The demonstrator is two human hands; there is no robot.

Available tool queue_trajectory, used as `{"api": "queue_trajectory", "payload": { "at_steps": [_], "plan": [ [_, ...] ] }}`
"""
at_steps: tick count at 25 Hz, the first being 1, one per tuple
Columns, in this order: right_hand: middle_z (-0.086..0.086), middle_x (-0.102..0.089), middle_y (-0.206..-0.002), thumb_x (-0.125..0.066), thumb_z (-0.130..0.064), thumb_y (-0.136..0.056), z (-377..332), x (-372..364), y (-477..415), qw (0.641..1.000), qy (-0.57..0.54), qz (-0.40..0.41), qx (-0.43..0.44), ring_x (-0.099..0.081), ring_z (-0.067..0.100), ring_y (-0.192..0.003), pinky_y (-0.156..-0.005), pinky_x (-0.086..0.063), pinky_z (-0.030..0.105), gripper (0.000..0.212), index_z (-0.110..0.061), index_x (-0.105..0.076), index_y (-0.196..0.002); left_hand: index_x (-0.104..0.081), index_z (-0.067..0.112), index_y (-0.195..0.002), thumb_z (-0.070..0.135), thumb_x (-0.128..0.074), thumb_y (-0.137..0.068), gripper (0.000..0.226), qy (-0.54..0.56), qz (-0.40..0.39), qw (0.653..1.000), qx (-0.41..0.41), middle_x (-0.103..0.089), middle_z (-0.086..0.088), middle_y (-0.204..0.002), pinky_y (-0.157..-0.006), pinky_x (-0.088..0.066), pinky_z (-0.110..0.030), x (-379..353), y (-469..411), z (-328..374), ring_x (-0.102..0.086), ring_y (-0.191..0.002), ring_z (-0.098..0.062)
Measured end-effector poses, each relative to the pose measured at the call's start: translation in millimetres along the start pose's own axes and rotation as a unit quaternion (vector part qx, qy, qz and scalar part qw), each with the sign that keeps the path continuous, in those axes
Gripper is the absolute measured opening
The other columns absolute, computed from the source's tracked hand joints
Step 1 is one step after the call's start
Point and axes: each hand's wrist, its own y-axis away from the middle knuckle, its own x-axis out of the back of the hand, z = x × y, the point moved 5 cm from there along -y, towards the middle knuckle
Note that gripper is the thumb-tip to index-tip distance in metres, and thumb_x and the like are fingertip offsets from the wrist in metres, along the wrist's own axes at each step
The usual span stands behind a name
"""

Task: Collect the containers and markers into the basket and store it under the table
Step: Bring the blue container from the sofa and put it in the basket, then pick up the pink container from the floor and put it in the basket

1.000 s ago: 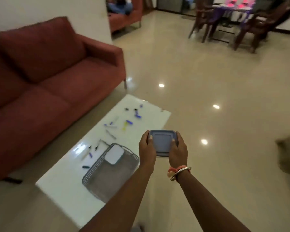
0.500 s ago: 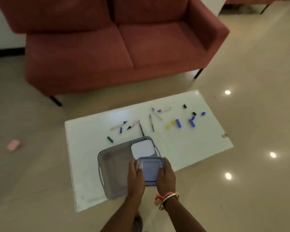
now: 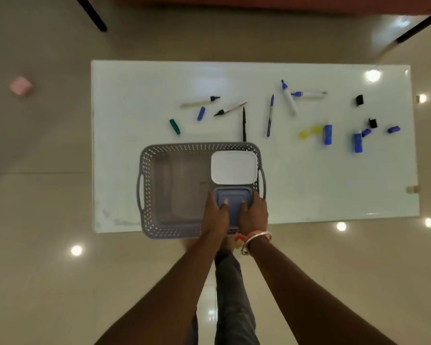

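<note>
1. blue-lidded container (image 3: pixel 230 197) is low in the near-right corner of the basket (image 3: pixel 199 147), just beside the white container (image 3: pixel 234 167).
2. left hand (image 3: pixel 215 216) and right hand (image 3: pixel 254 215) grip it, fingers curled round its sides, thumbs on lid.
3. basket sits at near edge of the white surface (image 3: pixel 135 95); markers (image 3: pixel 270 115) and caps scattered beyond.

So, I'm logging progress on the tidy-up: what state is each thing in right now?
basket: on the table's near edge, holding two containers.
white container: lid on, in the basket's far right corner.
blue container: lid on, in the basket's near right corner, held.
left hand: grips the blue container.
right hand: grips the blue container.
markers: scattered on the table, none in the basket.
caps: loose on the table.
</note>
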Motion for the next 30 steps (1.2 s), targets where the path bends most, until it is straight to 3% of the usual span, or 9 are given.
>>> {"api": "queue_trajectory", "payload": {
  "at_steps": [4,8,12,15,21,24,27,30],
  "plan": [
    [0.012,-0.056,-0.13,-0.05,-0.009,-0.091,17,-12,-10,0.999,0.001,-0.039,-0.012,-0.056,0.032,-0.119,-0.102,-0.048,0.045,0.045,-0.011,-0.046,-0.136,-0.036,0.017,-0.145,0.012,-0.055,-0.094,0.054,0.006,-0.007,1.0,0.015,-0.053,-0.014,-0.139,-0.103,-0.051,-0.052,-18,-13,-15,-0.056,-0.125,-0.032],
    [0.012,-0.053,-0.137,-0.047,-0.002,-0.088,14,-12,-7,0.999,0.007,-0.051,-0.005,-0.056,0.033,-0.119,-0.099,-0.046,0.037,0.058,-0.013,-0.036,-0.143,-0.033,0.021,-0.142,0.018,-0.042,-0.077,0.066,-0.01,-0.012,1.0,-0.003,-0.05,-0.016,-0.139,-0.101,-0.052,-0.053,-24,-19,-23,-0.055,-0.123,-0.034],
    [0.011,-0.019,-0.16,-0.047,-0.004,-0.089,7,-20,-3,0.996,0.047,-0.072,0.007,-0.042,0.035,-0.135,-0.111,-0.039,0.045,0.07,-0.007,-0.019,-0.153,-0.029,0.025,-0.146,0.012,-0.04,-0.079,0.069,-0.013,-0.036,0.999,0.011,-0.048,-0.016,-0.143,-0.104,-0.05,-0.054,-20,-14,-16,-0.054,-0.126,-0.035],
    [0.009,-0.011,-0.162,-0.049,-0.004,-0.089,9,-24,-5,0.995,0.053,-0.086,0.004,-0.04,0.035,-0.137,-0.111,-0.039,0.048,0.072,-0.007,-0.016,-0.154,-0.031,0.021,-0.147,-0.002,-0.042,-0.09,0.062,-0.009,-0.052,0.998,0.019,-0.05,-0.015,-0.139,-0.099,-0.055,-0.047,-17,-7,-6,-0.056,-0.122,-0.033],
    [0.009,-0.005,-0.163,-0.05,-0.003,-0.09,12,-24,-7,0.993,0.06,-0.105,0.008,-0.035,0.035,-0.141,-0.113,-0.036,0.047,0.075,-0.007,-0.012,-0.154,-0.026,0.015,-0.152,-0.005,-0.043,-0.093,0.065,-0.018,-0.058,0.998,0.017,-0.048,-0.014,-0.137,-0.073,-0.051,-0.018,-17,-9,-7,-0.054,-0.116,-0.026],
    [0.01,-0.002,-0.163,-0.05,-0.003,-0.09,11,-23,-6,0.992,0.055,-0.114,0.017,-0.031,0.034,-0.143,-0.115,-0.034,0.046,0.076,-0.006,-0.01,-0.155,-0.027,0.011,-0.151,-0.008,-0.044,-0.091,0.065,-0.02,-0.059,0.998,0.007,-0.048,-0.016,-0.137,-0.081,-0.05,-0.023,-18,-11,-4,-0.054,-0.121,-0.031],
    [0.008,-0.01,-0.163,-0.048,0.002,-0.09,12,-15,-3,0.992,0.057,-0.108,0.025,-0.027,0.029,-0.145,-0.117,-0.031,0.04,0.073,-0.009,-0.015,-0.154,-0.035,0.01,-0.146,-0.004,-0.049,-0.091,0.059,-0.007,-0.052,0.999,0.012,-0.051,-0.016,-0.135,-0.092,-0.053,-0.035,-15,-11,-5,-0.055,-0.12,-0.032],
    [0.007,-0.043,-0.144,-0.045,0.007,-0.08,8,8,3,0.995,0.006,-0.077,0.061,-0.05,0.028,-0.128,-0.105,-0.045,0.039,0.064,-0.014,-0.04,-0.141,-0.04,0.009,-0.146,0.013,-0.054,-0.091,0.056,0.015,-0.044,0.998,0.035,-0.056,-0.018,-0.138,-0.1,-0.052,-0.045,-1,-4,-13,-0.059,-0.12,-0.034]
  ]
}}
